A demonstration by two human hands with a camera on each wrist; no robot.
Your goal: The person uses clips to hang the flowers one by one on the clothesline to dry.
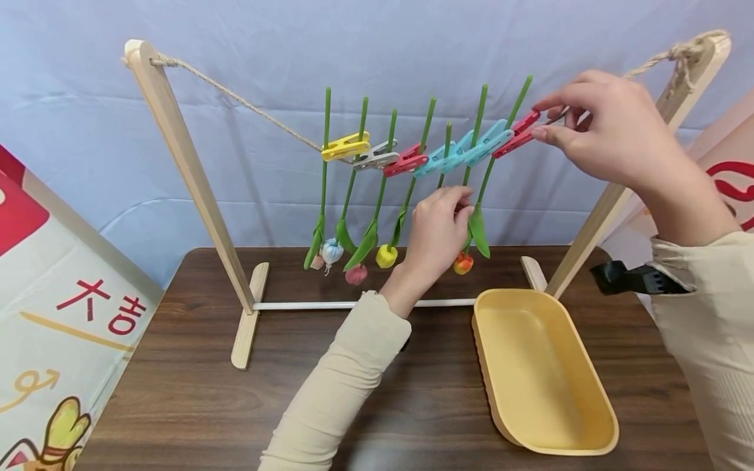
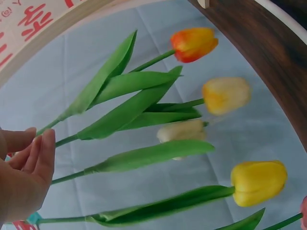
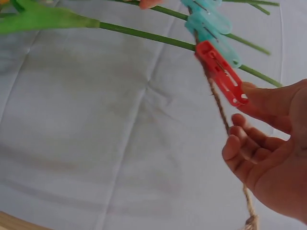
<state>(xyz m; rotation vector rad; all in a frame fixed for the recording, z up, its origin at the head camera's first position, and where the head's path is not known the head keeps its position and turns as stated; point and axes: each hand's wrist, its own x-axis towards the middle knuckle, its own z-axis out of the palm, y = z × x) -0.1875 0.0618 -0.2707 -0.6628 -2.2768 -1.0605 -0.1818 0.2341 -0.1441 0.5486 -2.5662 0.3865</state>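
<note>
Several artificial tulips hang flower-down from a twine rope (image 1: 235, 98), their stems at a row of plastic clothespins. My right hand (image 1: 612, 124) pinches the handle end of a red clothespin (image 1: 516, 134) at the right of the row. In the right wrist view the nose of that red clothespin (image 3: 221, 73) meets the rope beside the rightmost stem (image 3: 144, 34). Lower down, my left hand (image 1: 438, 229) pinches a green stem; in the left wrist view it leads to the orange-red tulip (image 2: 194, 44). A yellow tulip (image 2: 259, 183) and pale ones hang nearby.
A wooden frame with a left post (image 1: 188, 176) and right post (image 1: 595, 235) carries the rope. A white bar (image 1: 306, 305) joins their feet. The yellow basin (image 1: 530, 366) stands front right on the brown table (image 1: 194, 405). Pale cloth (image 1: 412, 39) hangs behind.
</note>
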